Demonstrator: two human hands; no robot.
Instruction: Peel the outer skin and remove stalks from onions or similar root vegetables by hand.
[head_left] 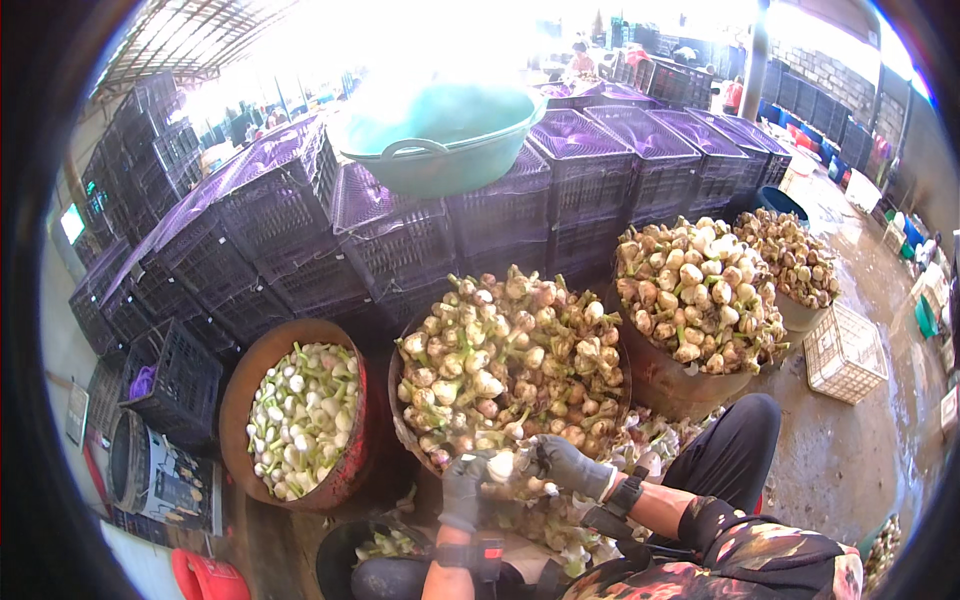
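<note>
The left hand (464,490) pinches a pale bulb (500,466) before the heap of uncleaned bulbs (510,360), the right hand (570,466) curling beside it, grip unclear; cleaned bulbs (305,420) partly fill the red drum (238,425), while the heap apparently awaits.

the bulb (501,466) at the left hand (464,492) seems blurred.

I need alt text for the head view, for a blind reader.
The gloved left hand appears to hold a pale bulb near the gloved right hand, before heaped garlic-like bulbs. A drum of whiter bulbs stands left; dark crates and a teal basin are behind.
</note>
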